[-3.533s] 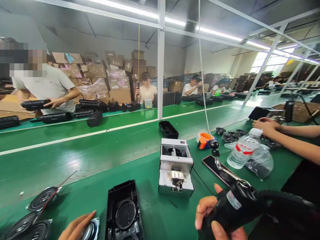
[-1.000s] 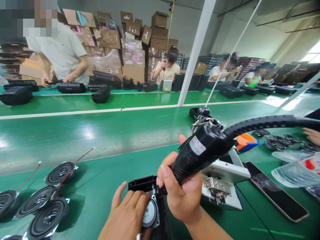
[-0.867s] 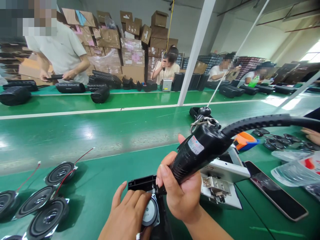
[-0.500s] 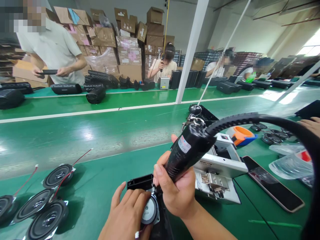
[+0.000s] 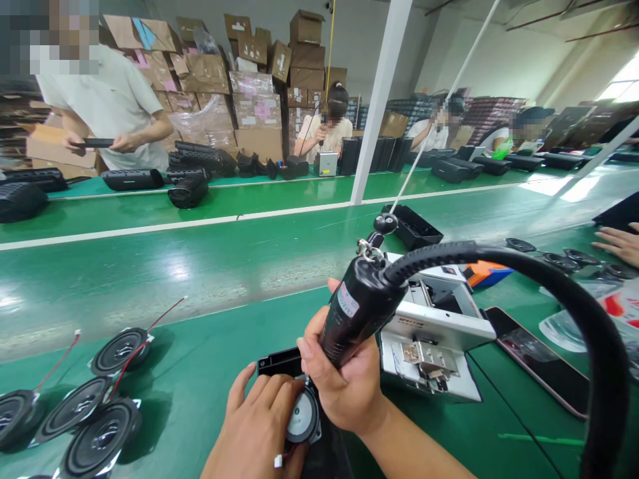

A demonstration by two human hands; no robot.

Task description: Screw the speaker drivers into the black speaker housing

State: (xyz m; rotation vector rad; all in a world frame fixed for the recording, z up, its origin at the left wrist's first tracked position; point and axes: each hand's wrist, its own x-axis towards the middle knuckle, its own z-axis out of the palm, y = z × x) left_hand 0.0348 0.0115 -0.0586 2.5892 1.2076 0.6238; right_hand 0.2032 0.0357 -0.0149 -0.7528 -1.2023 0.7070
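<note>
The right hand (image 5: 344, 392) is wrapped tight around a black electric screwdriver (image 5: 357, 309), tip down over a small speaker driver (image 5: 302, 418) seated in a black housing (image 5: 279, 362) on the green worktop (image 5: 200, 372). The left hand (image 5: 259, 432) lies flat — fingers spread — pressing on the driver's edge. Loose speakers (image 5: 100, 426) sit to the left, a white screw feeder (image 5: 434, 339) just right.

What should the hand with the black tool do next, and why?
Probably keep the electric screwdriver pressed straight down on the screw spot. The right hand grips it with its tip down by the round speaker, which the left hand steadies in the black housing. The tip itself is hidden, so I can't tell if the screw is in.
</note>
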